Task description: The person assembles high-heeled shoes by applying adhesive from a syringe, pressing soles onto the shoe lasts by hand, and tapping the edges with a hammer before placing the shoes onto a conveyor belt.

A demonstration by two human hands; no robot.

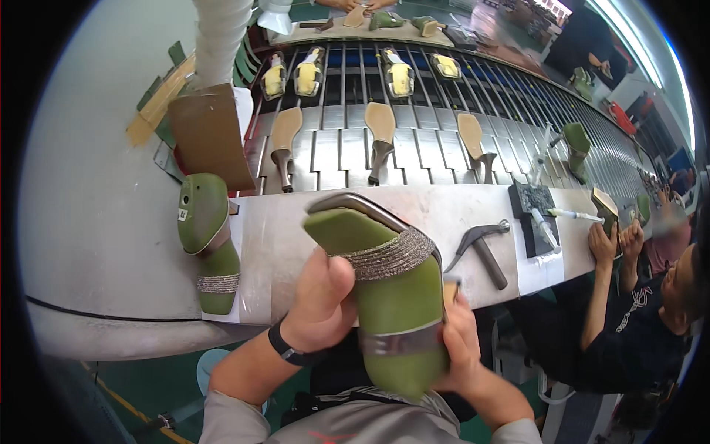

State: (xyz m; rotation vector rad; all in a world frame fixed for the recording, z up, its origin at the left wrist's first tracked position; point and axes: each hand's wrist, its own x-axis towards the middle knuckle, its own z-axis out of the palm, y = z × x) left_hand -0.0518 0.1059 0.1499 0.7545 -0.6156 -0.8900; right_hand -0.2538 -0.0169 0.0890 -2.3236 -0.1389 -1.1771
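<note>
Both my hands hold a sandal on a green shoe last (396, 303) above the table's near edge. A glittery ribbed strap crosses its toe end, and a narrower shiny band lies round the lower part. A dark-edged sole runs along the far and right side. My left hand (322, 300) is closed on the toe end, thumb beside the glittery strap. My right hand (460, 340) grips the right side; some of its fingers are hidden behind the last. A small tan and dark piece, perhaps the heel, shows above that hand.
Another strapped green last (211, 237) lies at the left. Right of my hands are a hammer (484, 255) and a black block (531, 203) with syringes. Heeled soles (380, 126) lie on the conveyor (325, 159). A co-worker (651, 318) holds a shoe at the right.
</note>
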